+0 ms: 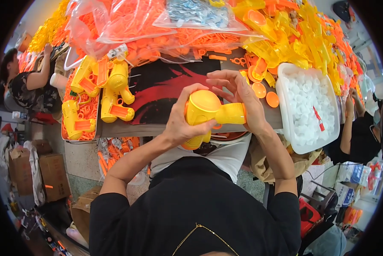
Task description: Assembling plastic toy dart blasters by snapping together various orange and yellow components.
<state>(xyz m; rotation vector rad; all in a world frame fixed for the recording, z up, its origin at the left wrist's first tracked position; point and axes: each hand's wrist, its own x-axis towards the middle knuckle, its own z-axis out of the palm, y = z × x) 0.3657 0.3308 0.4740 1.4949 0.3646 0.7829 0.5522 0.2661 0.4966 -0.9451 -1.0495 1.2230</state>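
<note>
My left hand (184, 114) is closed round a yellow plastic toy body (202, 106) with a wide round end facing up, held above my lap at the table's near edge. A thick yellow branch sticks out of its side to the right. At the end of that branch is my right hand (242, 98), its palm side against or very close to it; its fingers are stretched out and apart, pointing left above the toy. Beneath the hands, partly hidden, sits a reddish round container (228, 136).
Similar yellow toy bodies (110, 104) with orange parts lie on the left, some over a tray of orange pieces (98, 123). A white tub (288, 123) of translucent caps holds a red tool (318, 118). Bagged orange parts (131, 25) and yellow parts (281, 34) pile behind. People work at both sides.
</note>
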